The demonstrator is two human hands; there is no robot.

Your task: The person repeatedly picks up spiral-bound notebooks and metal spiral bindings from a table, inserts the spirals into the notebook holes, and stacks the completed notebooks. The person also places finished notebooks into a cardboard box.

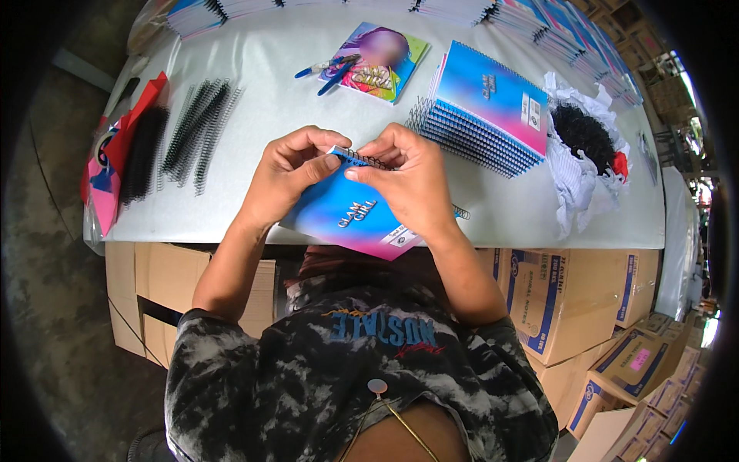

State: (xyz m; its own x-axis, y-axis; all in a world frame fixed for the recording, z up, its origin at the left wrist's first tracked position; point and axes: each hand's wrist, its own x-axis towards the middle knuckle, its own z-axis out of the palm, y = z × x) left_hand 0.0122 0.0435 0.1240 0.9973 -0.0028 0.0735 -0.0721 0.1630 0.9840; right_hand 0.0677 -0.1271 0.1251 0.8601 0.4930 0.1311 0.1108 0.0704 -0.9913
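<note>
A notebook with a blue and pink cover is held at the table's near edge, tilted toward me. At its far left corner my left hand pinches the edge between thumb and fingers. My right hand grips the far edge, its fingers on a black spiral coil. The coil runs along that edge, and its other end sticks out beyond my right wrist. My fingers partly hide how far it is threaded through the holes.
To the right stands a stack of spiral notebooks. Blue-handled pliers lie on a colourful notebook. Loose black coils rest at the left, beside red and pink wrapping. White crumpled paper holds black scraps. Cardboard boxes stand below.
</note>
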